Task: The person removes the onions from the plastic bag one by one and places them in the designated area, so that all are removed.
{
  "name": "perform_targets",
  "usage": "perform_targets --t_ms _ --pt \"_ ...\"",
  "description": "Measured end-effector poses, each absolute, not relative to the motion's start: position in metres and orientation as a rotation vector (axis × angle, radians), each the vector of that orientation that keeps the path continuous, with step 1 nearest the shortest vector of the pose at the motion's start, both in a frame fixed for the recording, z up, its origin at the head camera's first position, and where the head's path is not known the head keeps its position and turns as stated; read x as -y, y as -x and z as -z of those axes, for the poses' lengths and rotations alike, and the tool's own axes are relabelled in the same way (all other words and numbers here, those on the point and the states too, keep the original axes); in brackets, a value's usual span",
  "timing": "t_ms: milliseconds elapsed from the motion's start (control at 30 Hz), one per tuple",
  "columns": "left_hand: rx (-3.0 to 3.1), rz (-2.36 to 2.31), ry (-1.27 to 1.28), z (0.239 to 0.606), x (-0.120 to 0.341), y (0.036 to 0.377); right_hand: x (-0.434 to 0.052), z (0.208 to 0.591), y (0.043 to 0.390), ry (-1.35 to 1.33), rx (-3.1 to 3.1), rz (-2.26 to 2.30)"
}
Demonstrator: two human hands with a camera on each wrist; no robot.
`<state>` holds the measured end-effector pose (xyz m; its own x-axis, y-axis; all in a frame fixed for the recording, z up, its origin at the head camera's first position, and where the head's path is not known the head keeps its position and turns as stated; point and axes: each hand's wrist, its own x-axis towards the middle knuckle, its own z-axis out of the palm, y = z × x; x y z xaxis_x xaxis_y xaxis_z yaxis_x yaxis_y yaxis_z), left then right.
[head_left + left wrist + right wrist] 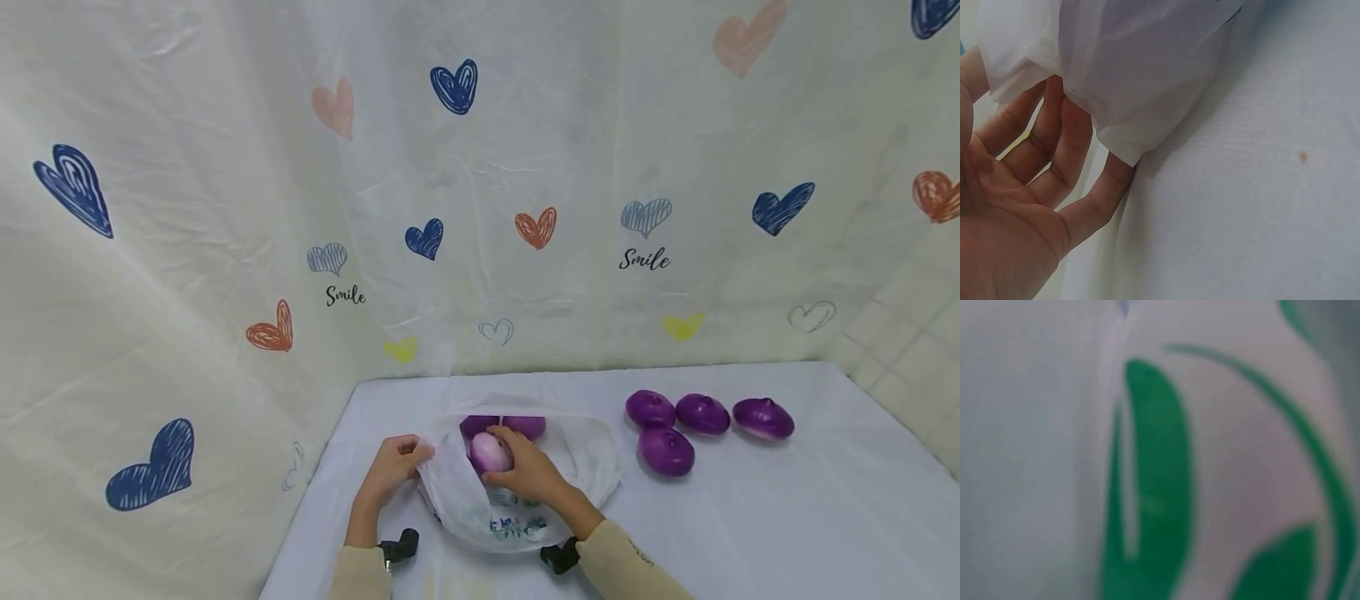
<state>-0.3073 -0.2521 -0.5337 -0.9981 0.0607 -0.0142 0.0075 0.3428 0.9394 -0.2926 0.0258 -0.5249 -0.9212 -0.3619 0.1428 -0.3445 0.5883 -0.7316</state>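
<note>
A white plastic bag [525, 508] lies open on the table, with purple onions [525, 426] inside at its far side. My right hand [528, 471] reaches into the bag's mouth and grips a pale purple onion [490, 452]. My left hand [397, 467] holds the bag's left rim; in the left wrist view the fingers [1072, 140] curl under a fold of the bag [1141, 69]. The right wrist view is filled by the blurred bag and its green print [1154, 487].
Several purple onions [667, 450] lie in a cluster on the white tablecloth [787, 517] to the right of the bag. A cream curtain with heart prints [480, 183] hangs behind and to the left. A tiled wall [915, 358] stands at the far right.
</note>
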Motion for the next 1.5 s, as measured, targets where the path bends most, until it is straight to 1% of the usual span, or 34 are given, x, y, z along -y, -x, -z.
perform_targets --t_ms 333,800,1067,1500 --pt "-2.525 -1.765 -0.064 0.534 0.254 0.309 -0.03 0.527 0.292 0.658 -2.757 1.315" --pt "-2.519 -1.779 -0.075 0.535 0.254 0.31 -0.049 0.513 0.283 0.585 -2.66 1.449" --pt "-2.515 -1.792 -0.077 0.533 0.253 0.308 -0.064 0.501 0.275 0.646 -2.605 1.524" --pt "-2.519 -1.781 -0.047 0.535 0.253 0.31 -0.09 0.493 0.263 0.744 -2.566 1.614"
